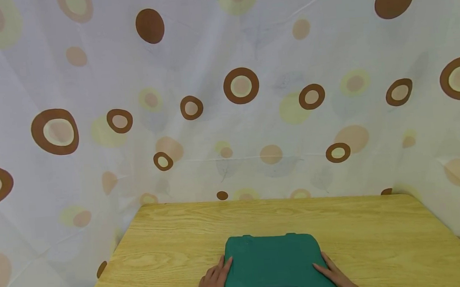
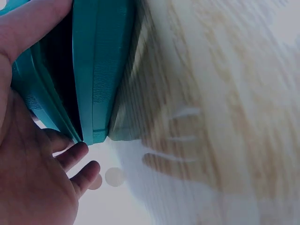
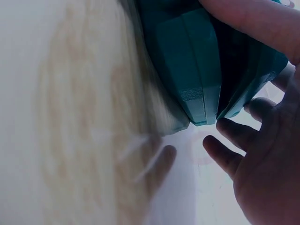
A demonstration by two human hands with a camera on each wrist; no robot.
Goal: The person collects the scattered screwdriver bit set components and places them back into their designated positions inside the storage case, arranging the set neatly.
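Observation:
A green plastic carrying case (image 1: 272, 263) lies on the table at the bottom middle of the head view, with its handle opening towards me. Both wrist views show a dark gap between its lid (image 2: 40, 89) and its base (image 2: 101, 70): the lid is slightly raised and hinged at the far side. My left hand (image 1: 212, 285) holds the lid's left side, thumb at the gap and fingers along the outside. On the opposite side my right hand (image 1: 337, 276) holds the lid (image 3: 258, 65) in the same way. The inside of the case is hidden in shadow.
The light wooden table (image 1: 172, 236) extends behind the case and to both sides. A pale curtain (image 1: 213, 131) with brown and beige circles hangs behind the table and along its left and right edges.

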